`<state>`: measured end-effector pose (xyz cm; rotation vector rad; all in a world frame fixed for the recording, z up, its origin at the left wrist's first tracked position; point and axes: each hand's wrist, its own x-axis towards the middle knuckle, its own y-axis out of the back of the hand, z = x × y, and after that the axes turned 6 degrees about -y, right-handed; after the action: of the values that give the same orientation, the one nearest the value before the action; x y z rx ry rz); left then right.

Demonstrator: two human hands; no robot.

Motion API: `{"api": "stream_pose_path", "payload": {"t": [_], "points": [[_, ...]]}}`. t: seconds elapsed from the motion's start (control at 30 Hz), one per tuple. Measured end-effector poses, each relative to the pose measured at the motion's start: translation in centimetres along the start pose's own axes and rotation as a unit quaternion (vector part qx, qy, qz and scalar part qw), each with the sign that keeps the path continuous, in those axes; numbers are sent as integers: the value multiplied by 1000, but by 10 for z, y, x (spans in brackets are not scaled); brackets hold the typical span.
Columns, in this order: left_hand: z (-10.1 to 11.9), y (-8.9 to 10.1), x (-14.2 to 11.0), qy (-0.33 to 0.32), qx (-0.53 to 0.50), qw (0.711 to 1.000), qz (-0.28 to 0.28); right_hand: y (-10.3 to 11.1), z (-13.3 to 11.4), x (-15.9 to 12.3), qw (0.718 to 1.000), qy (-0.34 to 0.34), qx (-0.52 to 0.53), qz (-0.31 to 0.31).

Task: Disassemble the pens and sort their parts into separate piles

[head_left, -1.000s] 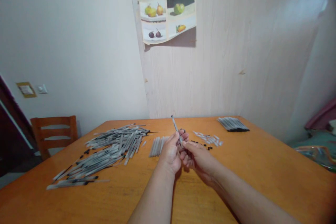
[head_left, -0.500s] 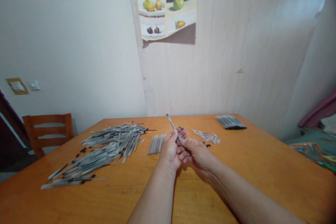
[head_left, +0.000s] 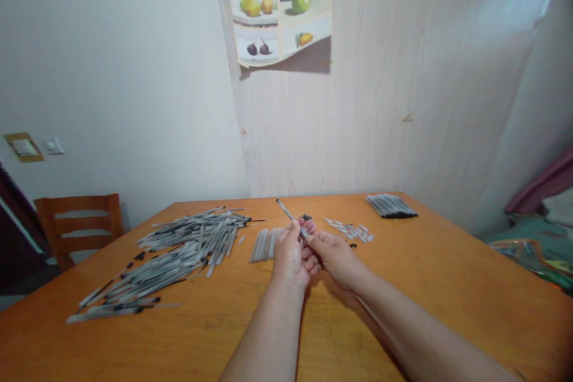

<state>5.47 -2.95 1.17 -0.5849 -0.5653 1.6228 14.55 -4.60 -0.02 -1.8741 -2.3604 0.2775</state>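
Grey pen [head_left: 285,211] slants between the fingers [head_left: 294,229], dark end [head_left: 277,200] jutting beyond.

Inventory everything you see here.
Wooden table: one, orange, foreground
Slim plastic pen: one, grey, centre
Loose pen pile: many, grey-black, left
Translucent tube row: several, whitish, centre
Short translucent pieces: many, whitish, right
Small cylindrical bits: several, black, left and right
Neat pen stack: many, grey-black, right
Wooden chair: one, brown, left
Fruit artwork: one, multicoloured, top
Wall plates: two, white and brown, left
Cloth: one, pink, right
Left hand, right hand: one each, holding pen
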Motion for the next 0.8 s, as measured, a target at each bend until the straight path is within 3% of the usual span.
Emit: {"api": "stream_pose_path", "payload": {"t": [0.37, 0.53, 0.63, 0.73, 0.8], "points": [[-3, -5, -1, 1, -12, 999, 50, 2, -5, 1, 993, 18, -113, 19], [13, 9, 14, -58, -51, 991, 109, -1, 4, -2, 985, 3, -158, 66], [23, 19, 21, -68, -60, 989, 116, -4, 11, -4, 980, -5, -187, 70], [25, 21, 21, -63, -62, 991, 105, 1, 10, -3, 964, 46, -250, 74], [23, 19, 19, -62, -51, 992, 99, 11, 4, -2, 936, 105, -322, 98]]}}
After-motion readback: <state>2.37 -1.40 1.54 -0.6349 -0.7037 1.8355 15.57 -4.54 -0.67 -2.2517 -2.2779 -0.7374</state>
